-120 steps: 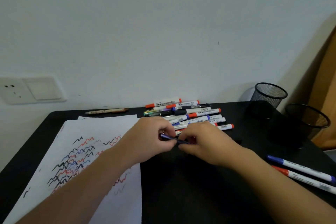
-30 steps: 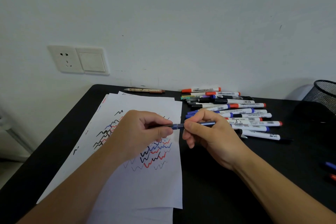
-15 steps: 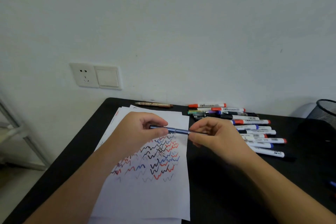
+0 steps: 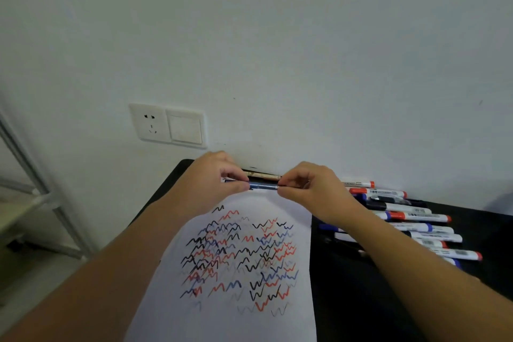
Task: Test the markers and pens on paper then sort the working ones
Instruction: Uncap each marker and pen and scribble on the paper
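A black worktop fills the lower right of the frame, its far edge against the wall. White paper covered in black, red and blue zigzag scribbles lies on its left part. Right of the paper lies a heap of whiteboard markers with red, blue and black caps. A brownish pen lies at the far edge, by the wall.

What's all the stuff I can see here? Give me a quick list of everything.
Pen: one, dark blue, held level between both hands above the paper's far edge.
Paper: white sheet, covered in black, red and blue squiggles, on the table.
Markers: a pile, count unclear, white with red, blue or black ends, right of the paper.
Table: one, black.
Socket and switch: one, white, on the wall.
Left hand: grips the pen's left end.
Right hand: pinches its right end.
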